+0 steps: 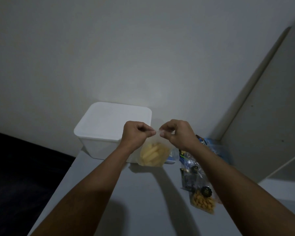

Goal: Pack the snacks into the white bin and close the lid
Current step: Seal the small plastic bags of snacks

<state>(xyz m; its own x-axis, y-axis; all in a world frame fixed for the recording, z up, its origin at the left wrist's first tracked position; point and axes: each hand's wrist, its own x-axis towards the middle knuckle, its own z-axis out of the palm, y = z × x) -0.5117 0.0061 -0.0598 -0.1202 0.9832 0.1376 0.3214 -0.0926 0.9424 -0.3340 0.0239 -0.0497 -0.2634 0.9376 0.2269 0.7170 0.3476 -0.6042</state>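
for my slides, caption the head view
Both hands pinch the top of a clear snack bag beside the lidded white bin.

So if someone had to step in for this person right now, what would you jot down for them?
Left hand and right hand each pinch the top of a clear bag of yellow sticks, held up above the table.
White bin stands behind, lid on.
Other snack packs lie on the table to the right.
Done: nothing visibly packed.
Left: open the bin, load all snacks, close the lid.
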